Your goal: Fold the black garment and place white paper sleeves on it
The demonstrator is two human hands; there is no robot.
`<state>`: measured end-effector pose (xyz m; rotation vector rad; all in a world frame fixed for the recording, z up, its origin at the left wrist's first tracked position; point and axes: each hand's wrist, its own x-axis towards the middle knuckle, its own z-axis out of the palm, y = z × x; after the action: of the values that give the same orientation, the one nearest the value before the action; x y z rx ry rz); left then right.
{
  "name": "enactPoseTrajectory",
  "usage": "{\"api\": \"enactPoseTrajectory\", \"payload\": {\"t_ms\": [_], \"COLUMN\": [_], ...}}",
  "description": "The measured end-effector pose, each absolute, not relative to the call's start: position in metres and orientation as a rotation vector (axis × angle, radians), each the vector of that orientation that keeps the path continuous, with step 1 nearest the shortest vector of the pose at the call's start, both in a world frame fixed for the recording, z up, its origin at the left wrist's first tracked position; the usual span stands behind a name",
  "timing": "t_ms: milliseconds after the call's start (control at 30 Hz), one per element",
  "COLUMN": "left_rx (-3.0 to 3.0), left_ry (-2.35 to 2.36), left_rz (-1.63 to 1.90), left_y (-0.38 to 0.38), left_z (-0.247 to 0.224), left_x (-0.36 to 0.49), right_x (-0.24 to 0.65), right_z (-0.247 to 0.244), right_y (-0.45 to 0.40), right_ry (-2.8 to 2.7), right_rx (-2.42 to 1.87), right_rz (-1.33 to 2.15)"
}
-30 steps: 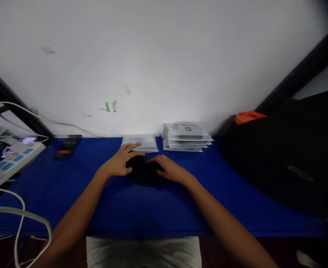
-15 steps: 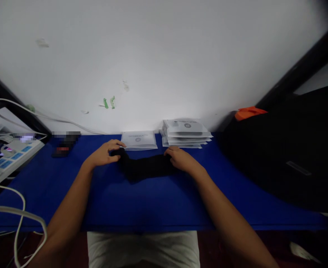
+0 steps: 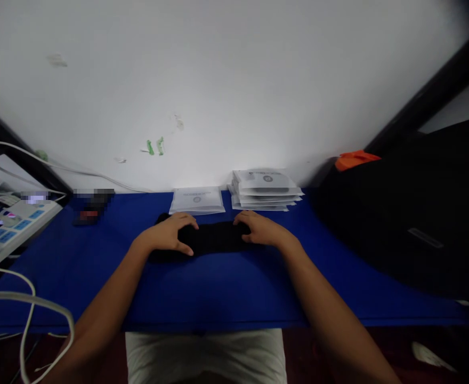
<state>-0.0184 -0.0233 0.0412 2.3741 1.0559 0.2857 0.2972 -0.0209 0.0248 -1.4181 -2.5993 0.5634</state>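
Note:
A long, narrow piece of black cloth (image 3: 216,238), sock-like in outline, lies flat across the blue table in front of me. My left hand (image 3: 172,234) rests on its left part, thumb and fingers spread apart on the fabric. On the right part, my right hand (image 3: 260,229) touches the cloth with curved fingers, its thumb apart from them. Just behind the cloth lies a flat white packet (image 3: 197,200) with grey print. To the right of that packet, a stack of similar white packets (image 3: 264,186) stands against the wall.
A power strip (image 3: 18,229) with white cables (image 3: 26,298) sits at the left edge. A dark, partly blurred object (image 3: 93,207) lies near the wall. Large black fabric (image 3: 414,218) covers the right side, with an orange piece (image 3: 356,160) on top.
My left hand has moved right, from the cloth's raised left end onto its surface, and spread out. The cloth lies flatter and straighter. My right hand stays at the right part, thumb now apart.

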Motion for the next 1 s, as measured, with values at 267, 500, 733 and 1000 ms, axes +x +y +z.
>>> {"api": "enactPoseTrajectory", "payload": {"t_ms": [267, 500, 733, 1000], "left_rx": [2.385, 2.575, 2.562, 2.222], "left_ry": [1.194, 1.723, 1.234, 1.186], "left_rz": [0.409, 0.806, 0.178, 0.19], "left_y": [-0.021, -0.024, -0.016, -0.043], "left_z": [0.034, 0.038, 0.027, 0.071], "left_x": [-0.015, -0.007, -0.012, -0.019], "right_x": [0.294, 0.278, 0.272, 0.295], "right_z": [0.037, 0.028, 0.014, 0.042], "right_y": [-0.025, -0.028, -0.025, -0.032], "right_ry": [-2.539, -2.176, -2.548, -2.344], "right_rx": [-1.413, -1.514, -1.29, -1.116], "right_rz": [0.546, -0.034, 0.196, 0.901]}}
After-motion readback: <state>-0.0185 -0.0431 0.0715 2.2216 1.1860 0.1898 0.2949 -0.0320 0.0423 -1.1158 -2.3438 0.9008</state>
